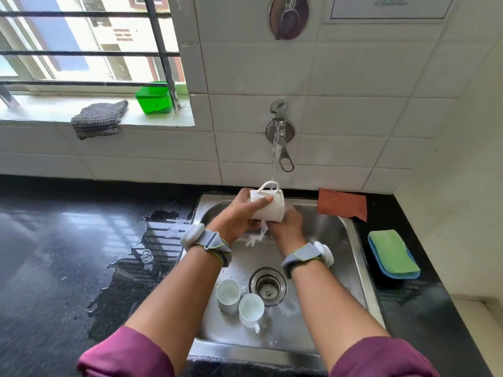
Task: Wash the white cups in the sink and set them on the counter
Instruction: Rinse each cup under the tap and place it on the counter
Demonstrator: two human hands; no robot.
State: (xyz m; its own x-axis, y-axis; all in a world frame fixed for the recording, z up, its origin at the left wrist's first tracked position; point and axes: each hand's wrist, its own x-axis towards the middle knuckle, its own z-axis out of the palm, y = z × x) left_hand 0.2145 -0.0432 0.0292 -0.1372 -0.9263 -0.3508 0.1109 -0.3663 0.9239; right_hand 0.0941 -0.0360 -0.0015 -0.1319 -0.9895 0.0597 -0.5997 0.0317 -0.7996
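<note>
My left hand (pixel 236 216) grips a white cup (pixel 269 206) tipped on its side over the steel sink (pixel 353 240), thumb across its wall, handle up. Water from the wall tap (pixel 278 126) runs onto the cup's handle and spills off below. My right hand (pixel 285 223) is at the cup's mouth, its fingers hidden behind or inside the cup. Two more white cups (pixel 229 292) (pixel 251 308) stand upright on the sink floor, left of the drain (pixel 268 285).
The black counter (pixel 54 254) left of the sink carries a wide puddle. A brown cloth (pixel 342 204) lies at the sink's back right, a green sponge in a blue tray (pixel 393 254) to the right. A grey cloth (pixel 99 119) and a green tub (pixel 154 97) sit on the windowsill.
</note>
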